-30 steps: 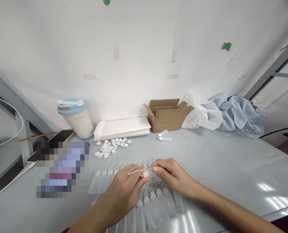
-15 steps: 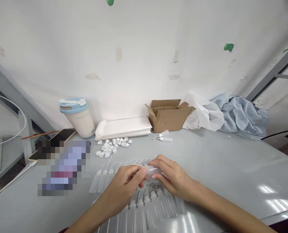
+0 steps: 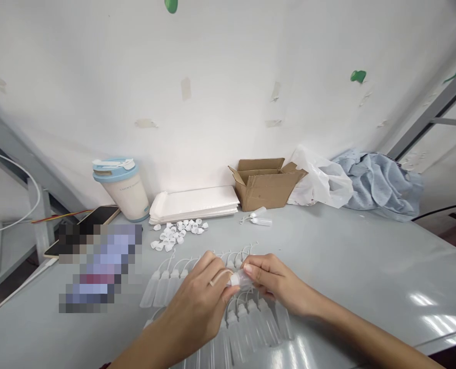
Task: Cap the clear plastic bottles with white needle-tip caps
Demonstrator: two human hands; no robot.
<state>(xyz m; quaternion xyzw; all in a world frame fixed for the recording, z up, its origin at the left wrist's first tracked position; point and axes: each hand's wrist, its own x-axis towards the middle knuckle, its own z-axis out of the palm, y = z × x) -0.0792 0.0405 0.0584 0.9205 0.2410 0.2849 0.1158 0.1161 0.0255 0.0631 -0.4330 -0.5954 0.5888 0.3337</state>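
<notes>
Between my hands is a small translucent plastic squeeze bottle (image 3: 243, 279) with a white cap and a thin strap. The fingers of my left hand (image 3: 202, 294) are closed around its capped end. My right hand (image 3: 276, 282) grips the body of the same bottle from the right. Under and around my hands lie two rows of similar bottles (image 3: 246, 328), several in each, with white necks and curved thin straps. My left hand and forearm hide part of both rows. Beyond them sits a loose pile of small white caps (image 3: 170, 236).
Along the wall stand a blue-lidded cup (image 3: 123, 189), a stack of white envelopes (image 3: 195, 202), an open cardboard box (image 3: 268, 187), a white plastic bag (image 3: 318, 179) and a blue cloth (image 3: 377, 179). Two small bottles (image 3: 260, 220) lie before the box. A phone (image 3: 93, 218) rests at left.
My left hand has turned over the capped end, its knuckles now higher. My right fingers have shifted their hold, with the thumb now on top of the bottle.
</notes>
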